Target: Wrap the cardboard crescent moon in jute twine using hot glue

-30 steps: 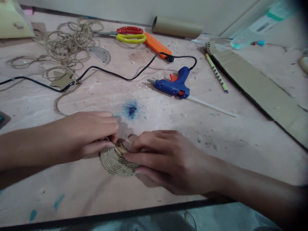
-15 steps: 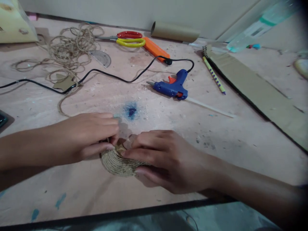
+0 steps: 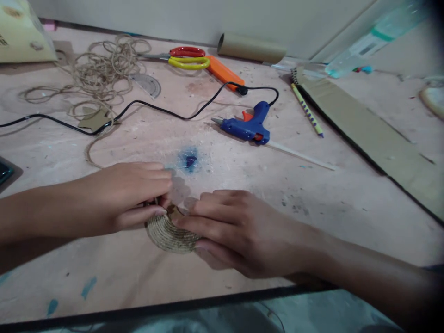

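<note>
A round disc wound with jute twine [image 3: 168, 236] lies flat near the table's front edge, a bit of bare cardboard showing at its top. My left hand [image 3: 126, 196] is closed, its fingertips pinching the twine at the disc's upper left edge. My right hand [image 3: 236, 231] lies over the disc's right side, fingers pressed together on it and thumb under its edge. Much of the disc is hidden beneath both hands.
A blue glue gun [image 3: 248, 125] with a black cord [image 3: 152, 107] lies behind the hands. Further back are loose twine [image 3: 100, 64], scissors [image 3: 187, 58], an orange cutter [image 3: 224, 71], a cardboard tube [image 3: 251, 47], a pencil [image 3: 307, 110] and a long cardboard strip [image 3: 367, 125].
Both hands stay on the disc; my right hand's fingers have shifted slightly. The view has tilted a little.
</note>
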### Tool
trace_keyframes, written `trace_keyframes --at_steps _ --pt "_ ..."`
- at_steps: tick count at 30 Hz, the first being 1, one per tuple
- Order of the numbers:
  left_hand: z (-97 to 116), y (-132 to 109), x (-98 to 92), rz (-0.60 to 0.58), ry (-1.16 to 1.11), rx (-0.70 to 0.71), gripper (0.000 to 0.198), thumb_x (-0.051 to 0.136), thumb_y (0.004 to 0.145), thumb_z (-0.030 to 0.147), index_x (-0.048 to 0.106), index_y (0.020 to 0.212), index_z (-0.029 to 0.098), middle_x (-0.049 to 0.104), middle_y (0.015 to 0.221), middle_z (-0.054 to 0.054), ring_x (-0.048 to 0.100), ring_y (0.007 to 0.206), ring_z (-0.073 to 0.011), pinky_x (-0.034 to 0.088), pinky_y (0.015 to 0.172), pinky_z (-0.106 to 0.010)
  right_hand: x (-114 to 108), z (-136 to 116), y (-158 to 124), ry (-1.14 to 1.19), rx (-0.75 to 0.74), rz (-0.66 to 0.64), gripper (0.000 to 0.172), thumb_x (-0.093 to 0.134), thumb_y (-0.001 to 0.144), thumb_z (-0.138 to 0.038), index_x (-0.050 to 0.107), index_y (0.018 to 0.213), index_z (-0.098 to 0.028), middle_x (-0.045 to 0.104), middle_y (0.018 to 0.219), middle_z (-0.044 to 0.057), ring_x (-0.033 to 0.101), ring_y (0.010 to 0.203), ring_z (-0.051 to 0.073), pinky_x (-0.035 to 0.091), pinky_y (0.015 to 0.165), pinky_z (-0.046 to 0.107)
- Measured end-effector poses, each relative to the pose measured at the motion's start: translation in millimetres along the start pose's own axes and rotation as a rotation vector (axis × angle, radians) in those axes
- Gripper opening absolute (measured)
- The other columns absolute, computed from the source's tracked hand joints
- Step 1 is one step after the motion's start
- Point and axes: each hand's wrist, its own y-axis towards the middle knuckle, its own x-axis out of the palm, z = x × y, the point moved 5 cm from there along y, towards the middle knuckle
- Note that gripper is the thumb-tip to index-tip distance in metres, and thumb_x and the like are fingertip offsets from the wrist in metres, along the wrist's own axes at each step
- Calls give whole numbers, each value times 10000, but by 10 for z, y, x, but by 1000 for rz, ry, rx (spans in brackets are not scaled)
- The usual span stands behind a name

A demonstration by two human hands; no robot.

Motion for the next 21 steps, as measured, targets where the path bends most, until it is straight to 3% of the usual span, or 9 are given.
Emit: trace_keyframes --at_steps 3,10,14,18,21 --pt "19 1 -22 3 -28 -63 267 537 1154 282 613 905 226 637 854 10 570 785 -192 423 716 -311 12 22 -8 13 8 -8 342 466 1208 -232 593 1502 -111 820 1194 119 771 1033 221 645 894 395" --pt "-16 -14 -57 88 -94 -148 280 548 1147 321 615 888 240 655 787 24 589 719 -183 410 651 -298 -8 -20 62 -13 -7 -86 289 517 1165 -175 685 1389 -104 813 1183 113 747 1030 233 611 894 386" --pt "-24 -39 -78 122 -104 -202 275 542 1140 294 590 875 236 634 732 46 552 639 -155 390 595 -281 -18 -33 68 -41 -4 -69 289 491 1183 -191 698 1371 -115 814 1153 105 753 1004 233 605 885 388" --pt "18 -32 -76 126 -84 -145 236 559 1120 298 587 891 245 650 765 34 572 659 -164 407 597 -289 -30 -42 63 -33 1 -45 290 499 1184 -192 701 1371 -102 813 1159 100 755 1023 221 600 905 373" --pt "55 -20 -61 89 -35 -84 181 530 1104 263 623 949 248 703 861 -3 641 780 -202 467 688 -314 -44 -56 61 -39 -16 -25 271 528 1176 -190 706 1359 -98 803 1139 95 733 988 222 589 859 375"
